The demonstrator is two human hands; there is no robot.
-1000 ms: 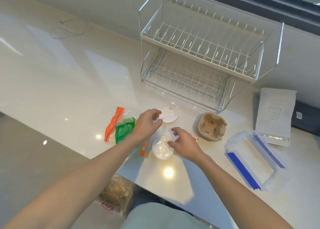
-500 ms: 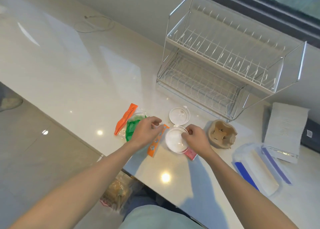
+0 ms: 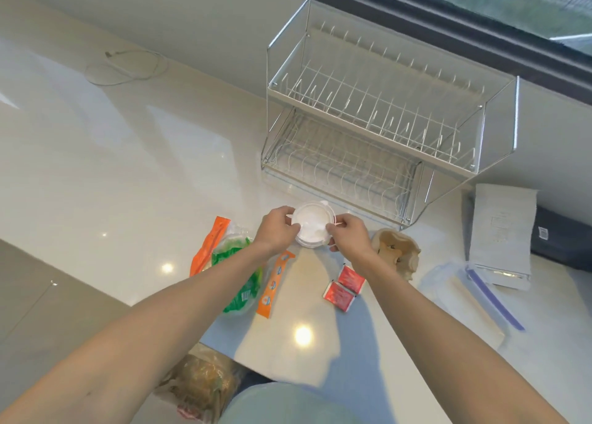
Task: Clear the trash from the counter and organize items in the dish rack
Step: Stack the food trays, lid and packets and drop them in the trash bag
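A small round clear plastic cup with its white lid (image 3: 311,225) sits on the counter in front of the two-tier wire dish rack (image 3: 378,135). My left hand (image 3: 277,231) grips the lid's left edge and my right hand (image 3: 349,236) grips its right edge, with the lid lying on top of the cup. Trash lies near me: an orange wrapper (image 3: 209,247), a green and clear plastic bag (image 3: 240,282), an orange sachet (image 3: 275,282) and two red sauce packets (image 3: 344,287). A crumpled brown paper cup holder (image 3: 397,253) lies to the right. Both rack tiers hold nothing.
A clear container lid with purple clips (image 3: 474,298) and a grey paper pouch (image 3: 503,234) lie at the right, beside a dark object (image 3: 563,237). A white cable (image 3: 128,67) lies at the far left by the wall. A bag with trash (image 3: 201,385) hangs below the counter edge.
Both hands moved away from me with the cup towards the rack. The separate lid now lies on the cup between my hands. The red packets, once under my right hand, are uncovered.
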